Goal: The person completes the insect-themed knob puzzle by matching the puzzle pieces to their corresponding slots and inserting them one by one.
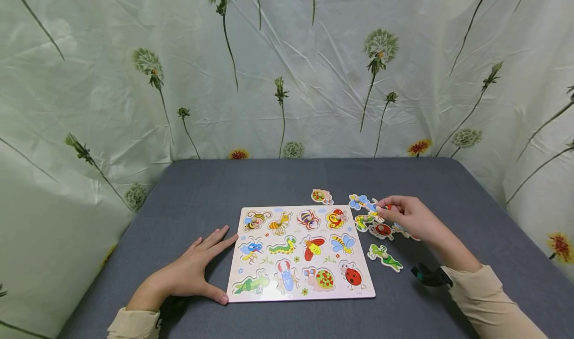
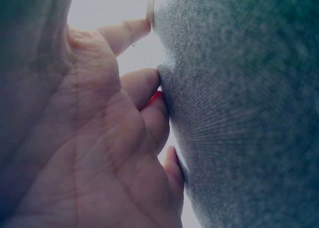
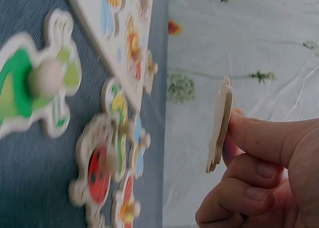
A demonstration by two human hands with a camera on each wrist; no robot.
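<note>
A wooden peg puzzle board (image 1: 300, 299) with insect pictures lies on the table. My left hand (image 1: 190, 266) is spread at its left side, with thumb and index finger touching the edge; the left wrist view shows the palm (image 2: 94, 133) and fingers near the grey cloth. Above the loose pieces, my right hand (image 1: 414, 219) pinches a wooden puzzle piece (image 3: 219, 128), seen edge-on in the right wrist view; its picture is mostly hidden. Four knobbed pieces, including a spider (image 1: 308, 220), sit in the board's top row.
Right of the board lie several loose pieces: a ladybug (image 1: 382, 231), a caterpillar (image 1: 362, 222), a blue-winged insect (image 1: 357, 201) and a green grasshopper (image 1: 385, 257). A snail piece (image 1: 322, 196) lies behind the board. A flowered curtain (image 1: 287, 70) hangs behind the table (image 1: 202, 184).
</note>
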